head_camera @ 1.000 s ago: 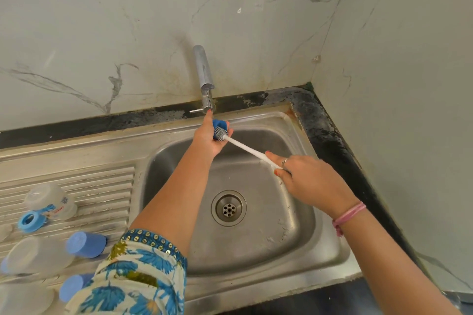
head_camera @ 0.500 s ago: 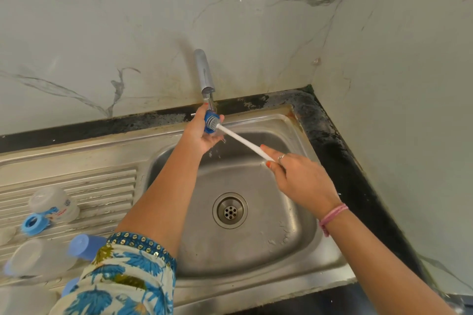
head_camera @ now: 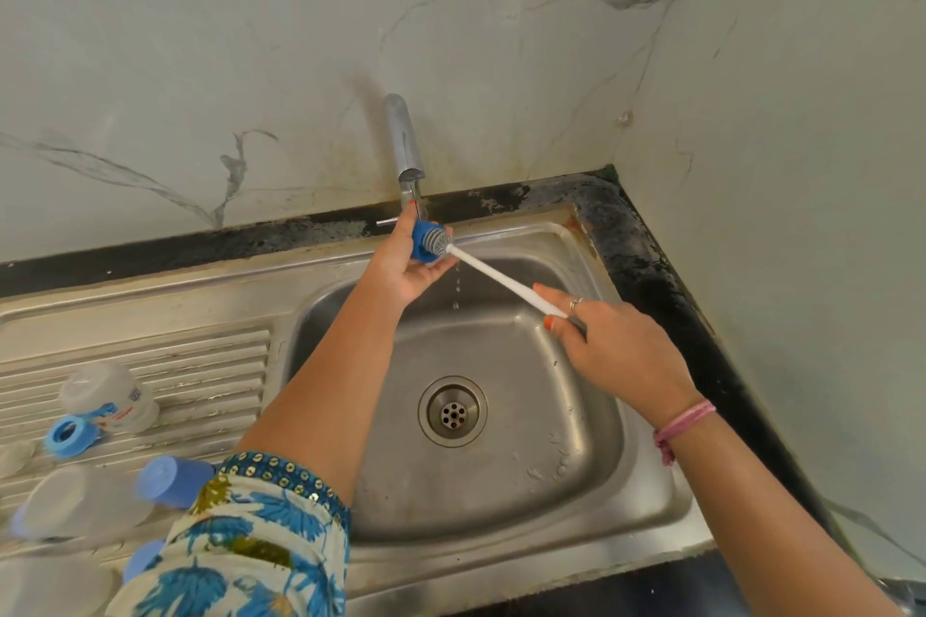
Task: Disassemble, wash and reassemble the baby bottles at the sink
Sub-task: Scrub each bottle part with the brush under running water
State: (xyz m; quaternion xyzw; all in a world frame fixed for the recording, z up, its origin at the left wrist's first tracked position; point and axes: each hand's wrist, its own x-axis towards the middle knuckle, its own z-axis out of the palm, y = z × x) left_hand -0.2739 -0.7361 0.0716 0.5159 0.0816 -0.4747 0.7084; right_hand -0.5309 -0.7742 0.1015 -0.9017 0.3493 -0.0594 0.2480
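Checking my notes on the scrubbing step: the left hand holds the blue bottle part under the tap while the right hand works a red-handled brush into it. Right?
Not quite: the head view shows the brush handle is white, not red. The rest holds: left hand holds the blue part under the tap, right hand works the brush.

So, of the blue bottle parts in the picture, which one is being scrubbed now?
The blue part that the left hand holds under the tap, with the brush pushed inside. The other blue parts lie untouched on the draining board.
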